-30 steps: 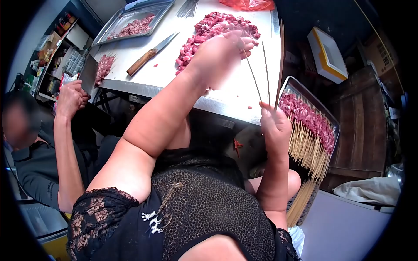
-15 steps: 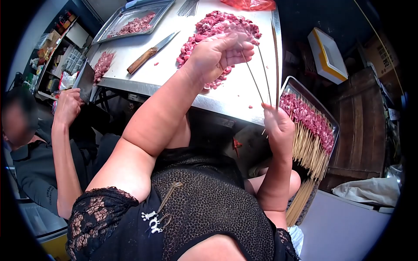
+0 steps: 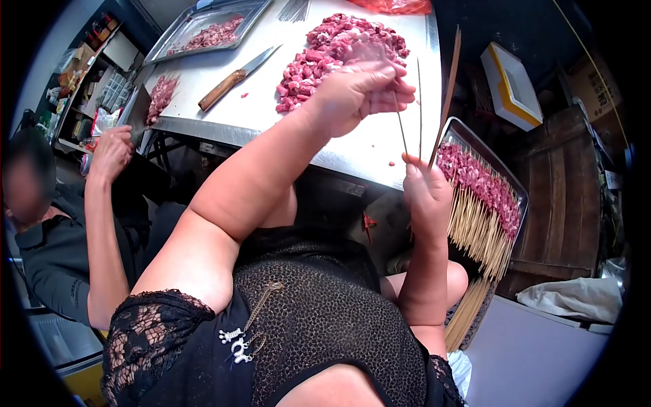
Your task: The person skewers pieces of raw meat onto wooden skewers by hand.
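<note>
My right hand point(image 3: 428, 197) is closed around thin skewers point(image 3: 420, 115), which stick up from its fist; a thicker brown stick or bundle point(image 3: 447, 95) rises beside them. My left hand point(image 3: 369, 95) hovers over the near edge of a heap of cut raw meat point(image 3: 359, 41), its fingers curled at the top end of one skewer. Blur hides what the left fingertips grip. Beside my right hand, a metal tray point(image 3: 522, 197) holds rows of meat skewers point(image 3: 481, 190), their bare wooden ends pointing down toward me.
On the white table point(image 3: 264, 102) lie a wooden-handled knife point(image 3: 234, 81), a tray of meat point(image 3: 210, 37), thin metal sticks point(image 3: 293, 10) and a red plastic bag point(image 3: 393, 5). At left a co-worker's hand point(image 3: 112, 156) holds a blade near a small meat pile point(image 3: 163, 98).
My left hand has shifted right and slightly down, closer to the right hand. The skewers in my right hand have tilted, and the thick one leans further right.
</note>
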### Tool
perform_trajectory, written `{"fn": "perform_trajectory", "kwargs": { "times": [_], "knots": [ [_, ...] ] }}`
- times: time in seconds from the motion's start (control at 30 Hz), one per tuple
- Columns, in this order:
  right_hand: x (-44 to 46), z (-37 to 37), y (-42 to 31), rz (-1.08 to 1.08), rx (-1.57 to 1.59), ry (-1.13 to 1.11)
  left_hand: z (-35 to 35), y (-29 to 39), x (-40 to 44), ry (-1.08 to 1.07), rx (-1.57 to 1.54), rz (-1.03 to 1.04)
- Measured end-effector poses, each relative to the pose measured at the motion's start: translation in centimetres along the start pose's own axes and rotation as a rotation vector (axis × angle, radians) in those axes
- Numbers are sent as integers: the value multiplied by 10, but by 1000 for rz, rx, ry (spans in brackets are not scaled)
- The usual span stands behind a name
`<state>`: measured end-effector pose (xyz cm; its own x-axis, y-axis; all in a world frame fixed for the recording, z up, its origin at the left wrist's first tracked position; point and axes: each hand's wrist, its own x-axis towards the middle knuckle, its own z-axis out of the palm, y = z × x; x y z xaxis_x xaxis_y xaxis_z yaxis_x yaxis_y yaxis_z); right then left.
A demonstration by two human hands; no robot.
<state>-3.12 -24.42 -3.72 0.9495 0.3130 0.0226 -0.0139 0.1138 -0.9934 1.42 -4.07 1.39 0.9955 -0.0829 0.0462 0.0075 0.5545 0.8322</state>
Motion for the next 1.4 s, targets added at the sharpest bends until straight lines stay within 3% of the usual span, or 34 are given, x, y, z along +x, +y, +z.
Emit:
{"fn": "perform_trajectory", "kwargs": {
  "times": [0.3,0.37,0.43,0.5,0.53,0.6,0.77,0.9,0.97,1.03,1.1,1.3,1.4],
  "knots": [
    [5,-5,7,-33,37,87,13,-28,-8,-81,86,-240],
    [5,-5,7,-36,20,90,0,-5,1,-164,558,-230],
    [4,-6,5,-38,12,100,-44,4,24,34,1093,214],
    [3,-7,6,-32,3,105,-68,29,26,219,1569,400],
    [4,-6,6,-34,-6,107,-79,34,26,214,1573,400],
    [5,-6,4,-25,6,105,-96,36,28,342,1909,262],
    [7,-6,5,-20,32,91,-104,32,30,346,1905,184],
    [6,-7,6,-21,41,71,-97,31,26,425,1686,407],
    [4,-7,6,-14,35,63,-97,28,25,389,980,307],
    [3,-6,5,-13,4,56,-79,29,19,396,832,297],
    [3,-7,5,-4,-6,37,-72,29,17,378,434,197],
    [1,-4,1,11,-110,0,-43,27,12,363,358,81],
    [0,-3,4,-32,-312,14,-40,27,11,352,313,51]
  ]
}}
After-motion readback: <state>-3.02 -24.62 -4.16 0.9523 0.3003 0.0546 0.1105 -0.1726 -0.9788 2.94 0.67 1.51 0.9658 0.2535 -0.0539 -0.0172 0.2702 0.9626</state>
